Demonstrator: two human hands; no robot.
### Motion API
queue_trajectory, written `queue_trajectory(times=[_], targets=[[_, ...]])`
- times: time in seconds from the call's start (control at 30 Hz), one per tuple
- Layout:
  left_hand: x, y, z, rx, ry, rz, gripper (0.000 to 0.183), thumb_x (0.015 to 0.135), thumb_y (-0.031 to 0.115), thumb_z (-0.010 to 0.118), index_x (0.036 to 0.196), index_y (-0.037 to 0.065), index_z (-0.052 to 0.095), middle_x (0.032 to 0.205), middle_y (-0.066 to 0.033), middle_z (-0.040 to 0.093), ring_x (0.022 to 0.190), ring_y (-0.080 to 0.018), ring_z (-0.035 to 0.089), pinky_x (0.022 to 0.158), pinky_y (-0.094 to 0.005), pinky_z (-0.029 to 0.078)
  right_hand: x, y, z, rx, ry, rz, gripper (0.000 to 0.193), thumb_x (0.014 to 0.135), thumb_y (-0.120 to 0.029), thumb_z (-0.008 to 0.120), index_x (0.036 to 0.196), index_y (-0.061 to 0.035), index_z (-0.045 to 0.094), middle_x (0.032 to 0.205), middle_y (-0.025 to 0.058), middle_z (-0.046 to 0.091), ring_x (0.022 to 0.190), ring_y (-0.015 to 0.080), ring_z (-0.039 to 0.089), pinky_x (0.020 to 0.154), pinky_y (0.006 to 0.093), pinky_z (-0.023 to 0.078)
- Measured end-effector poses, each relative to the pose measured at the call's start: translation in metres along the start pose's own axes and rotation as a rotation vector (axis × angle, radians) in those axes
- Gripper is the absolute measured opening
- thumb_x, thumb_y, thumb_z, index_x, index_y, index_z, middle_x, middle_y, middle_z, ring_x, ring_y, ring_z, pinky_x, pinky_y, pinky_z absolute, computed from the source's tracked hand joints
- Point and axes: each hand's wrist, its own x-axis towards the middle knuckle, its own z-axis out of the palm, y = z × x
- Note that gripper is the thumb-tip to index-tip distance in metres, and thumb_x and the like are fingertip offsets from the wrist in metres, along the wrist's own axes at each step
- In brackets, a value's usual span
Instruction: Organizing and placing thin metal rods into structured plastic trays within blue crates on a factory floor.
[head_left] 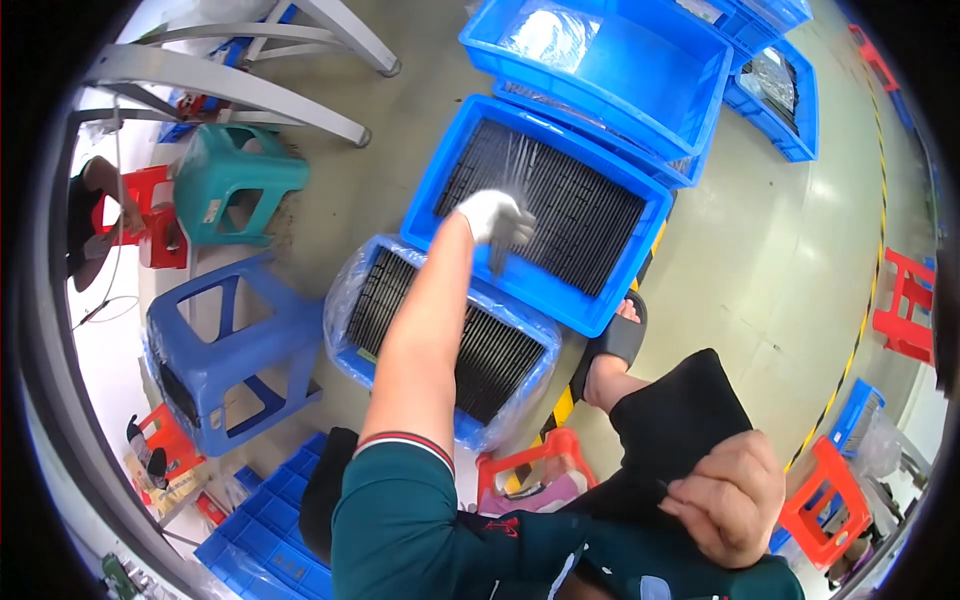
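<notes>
My left hand [496, 217], in a white glove, reaches over a blue bin [610, 322] packed with rows of thin black strips [575, 215]. Its fingers are curled around what looks like a few black strips [497, 258], smeared by motion; one end sticks out below the glove and grey streaks show above it. Bare and raised over my lap at the lower right, my right hand [732, 500] has its fingers folded in, with thumb and forefinger together. Whatever may be in that pinch is too small to name. Under my left forearm stands a plastic-lined bin [548, 345] of similar black strips.
Stacked blue bins [600, 70] stand beyond the strip bin. To the left are a blue stool [235, 345], a green stool [238, 185] and grey table legs [240, 85]. My sandalled foot [618, 335] rests beside the bins. Red stools [828, 505] stand at the right.
</notes>
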Motion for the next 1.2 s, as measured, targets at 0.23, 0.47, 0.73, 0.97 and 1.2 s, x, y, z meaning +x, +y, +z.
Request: queue_trajectory(times=[0.23, 0.47, 0.73, 0.97, 1.2], targets=[[-0.087, -0.117, 0.11, -0.432, -0.389, 0.453, 0.055, 0.076, 0.004, 0.07, 0.126, 0.001, 0.046, 0.119, -0.0222, 0.056, 0.105, -0.0423, 0.06, 0.089, -0.0549, 0.051, -0.003, -0.016, 0.013, -0.016, 0.02, -0.135, 0.028, 0.055, -0.006, 0.078, 0.079, -0.0071, 0.062, 0.075, 0.0052, 0.055, 0.068, 0.0259, 0.054, 0.058, 0.0368, 0.043], [-0.189, -0.17, 0.162, -0.664, -0.36, 0.598, 0.04, 0.086, 0.013, 0.062, 0.125, 0.006, 0.052, 0.118, -0.016, 0.058, 0.111, -0.0399, 0.056, 0.094, -0.0582, 0.045, -0.003, -0.029, 0.042, 0.069, 0.146, -0.169, 0.012, 0.07, -0.001, 0.072, 0.077, -0.003, 0.063, 0.075, 0.0064, 0.06, 0.069, 0.0221, 0.056, 0.062, 0.0322, 0.045], [-0.306, -0.175, 0.207, -0.752, -0.405, 1.095, 0.026, 0.09, 0.018, 0.059, 0.114, 0.011, 0.054, 0.116, -0.0129, 0.055, 0.116, -0.0372, 0.05, 0.099, -0.0572, 0.04, 0.018, -0.047, 0.099, 1.062, 0.482, 0.186, 0.014, 0.086, -0.016, 0.068, 0.096, -0.006, 0.068, 0.088, -0.0013, 0.065, 0.082, 0.0056, 0.054, 0.075, 0.0219, 0.042], [-0.358, -0.203, 0.259, -0.713, -0.296, 1.339, 0.033, 0.089, 0.012, 0.06, 0.122, 0.009, 0.052, 0.128, -0.0142, 0.053, 0.126, -0.0371, 0.045, 0.106, -0.0582, 0.034, 0.021, -0.111, 0.153, 1.559, 0.371, 0.225, 0.011, 0.087, -0.015, 0.068, 0.095, -0.0071, 0.066, 0.094, 0.0017, 0.067, 0.084, 0.0099, 0.059, 0.079, 0.0258, 0.047], [-0.394, -0.212, 0.246, -0.742, -0.208, 1.389, 0.032, 0.089, 0.01, 0.06, 0.12, 0.008, 0.052, 0.127, -0.015, 0.053, 0.125, -0.0374, 0.045, 0.107, -0.0554, 0.036, 0.024, -0.146, 0.16, 1.6, 0.256, 0.121, 0.009, 0.086, -0.012, 0.069, 0.093, -0.0058, 0.067, 0.093, 0.0025, 0.068, 0.084, 0.0087, 0.059, 0.078, 0.0229, 0.046]])
